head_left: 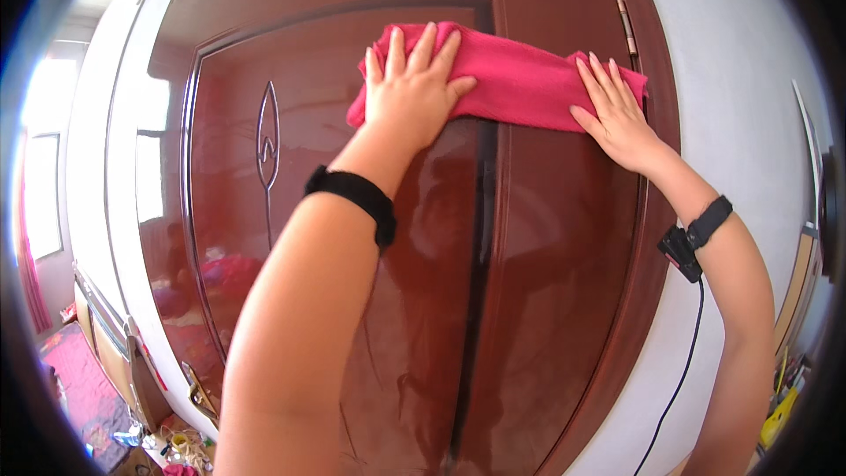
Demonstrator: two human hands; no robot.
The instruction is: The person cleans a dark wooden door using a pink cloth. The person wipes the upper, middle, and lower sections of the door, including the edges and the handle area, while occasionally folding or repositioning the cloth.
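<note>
A folded pink-red cloth (515, 79) is spread flat across the upper part of a glossy reddish-brown door (564, 282). My left hand (412, 88) presses on the cloth's left end, palm down, with the fingers spread and pointing up. On its right end, near the hinged edge, lies my right hand (615, 115), also flat with the fingers stretched out. Both hands press the cloth to the door rather than grasp it. The left forearm wears a black band (352, 198); the right forearm has a strap with a small black device (683, 251) and a cable.
A metal hinge (627, 26) sits on the door's right edge, beside a white wall (731, 53). The door handle (201, 395) is low on the left. Beyond, a bed with a pink cover (84, 388) and assorted clutter (181, 449) stand below a bright window (44, 194).
</note>
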